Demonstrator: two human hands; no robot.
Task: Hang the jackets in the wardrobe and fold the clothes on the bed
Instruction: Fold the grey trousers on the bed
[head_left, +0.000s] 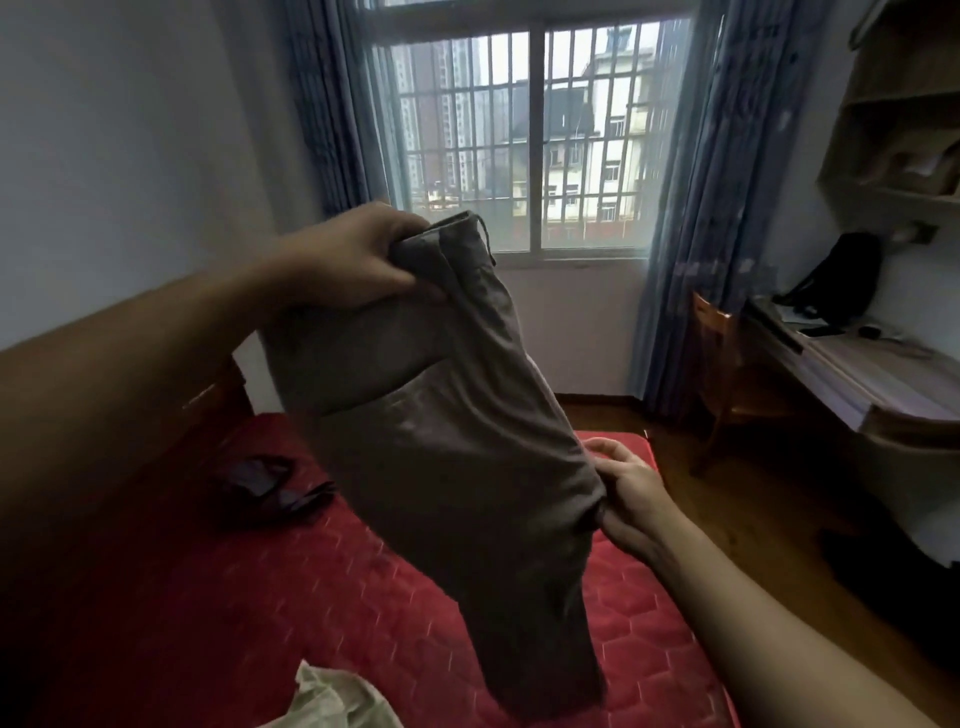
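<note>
Two hands hold the trousers (441, 441) in the air above the bed (234, 597). The left hand (358, 260) has its fingers (402, 226) clenched on the waistband, and the right hand (631, 493) pinches the side lower down. The legs hang loose and skewed, so laying them down now would likely set a crooked fold or snag the pale garment (332, 701) below.

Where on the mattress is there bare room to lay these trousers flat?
Bare red mattress lies between the dark garment and the pale cloth, left of the hanging grey trousers. A narrower strip runs below the right hand. Crowded at the near edge by that cloth.
</note>
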